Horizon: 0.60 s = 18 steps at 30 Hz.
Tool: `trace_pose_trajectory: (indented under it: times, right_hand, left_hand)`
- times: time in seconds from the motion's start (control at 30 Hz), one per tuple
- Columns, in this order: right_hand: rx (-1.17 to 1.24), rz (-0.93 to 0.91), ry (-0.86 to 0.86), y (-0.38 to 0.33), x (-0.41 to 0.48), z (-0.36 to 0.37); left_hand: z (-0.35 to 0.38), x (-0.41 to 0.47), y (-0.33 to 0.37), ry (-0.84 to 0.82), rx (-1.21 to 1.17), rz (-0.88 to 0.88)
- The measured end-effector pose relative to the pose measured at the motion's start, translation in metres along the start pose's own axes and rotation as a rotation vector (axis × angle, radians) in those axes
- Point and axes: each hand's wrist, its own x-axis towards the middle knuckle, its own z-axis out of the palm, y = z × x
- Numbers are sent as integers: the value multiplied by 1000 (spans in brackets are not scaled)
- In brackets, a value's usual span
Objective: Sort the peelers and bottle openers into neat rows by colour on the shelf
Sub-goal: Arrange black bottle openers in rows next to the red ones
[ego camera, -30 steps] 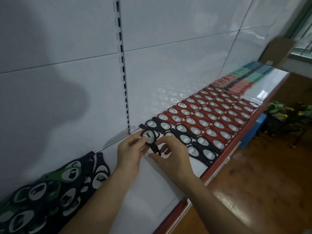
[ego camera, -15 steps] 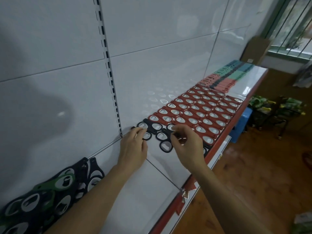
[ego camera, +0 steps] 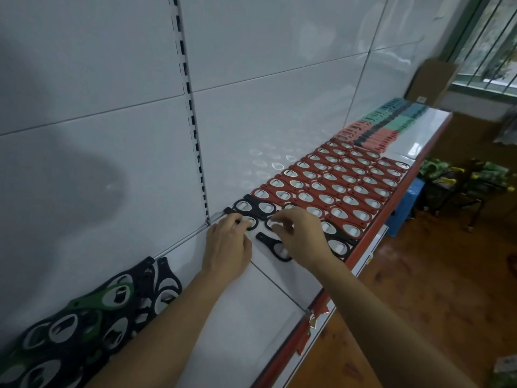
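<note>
Midway along the white shelf [ego camera: 237,317], both of my hands are at the near end of the black row. My left hand [ego camera: 228,245] lies palm down, its fingers [ego camera: 236,222] close together and only slightly bent. Their tips rest on a black bottle opener [ego camera: 250,221] just in front of the back panel [ego camera: 279,107].

My right hand [ego camera: 303,233] is just beside it to the right, fingers curled with the tips down over a second black opener [ego camera: 269,224]. Whether they pinch it or merely press on it I cannot tell. Just nearer than these two, a third black opener [ego camera: 265,238] lies flat and askew, its ring end partly hidden beneath my right palm.

To the right and farther away, the red bottle openers [ego camera: 335,189] lie in tidy overlapping rows, edged on the near side by more black ones [ego camera: 339,246]. Beyond them, at the far end, the peelers [ego camera: 377,130] sit in pink, teal and dark bands.

At the near left a jumbled heap [ego camera: 84,317] of black and green openers lies against the panel, well apart from the rows. Right of the shelf's red edge stands a blue stool [ego camera: 405,208].
</note>
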Motion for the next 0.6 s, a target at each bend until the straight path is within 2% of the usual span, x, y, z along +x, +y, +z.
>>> trace_pose_trajectory:
  times: [0.17, 0.3, 0.6]
  right_hand:
    - [-278, -70, -63, 3, -46, 15]
    - [-264, -66, 15, 3, -47, 26]
    - [-312, -28, 75, 1, -41, 33]
  left_hand:
    - [-1, 2, 1, -13, 11, -11]
    - [-1, 1, 1, 5, 6, -2]
    - [1, 0, 0, 24, 3, 23]
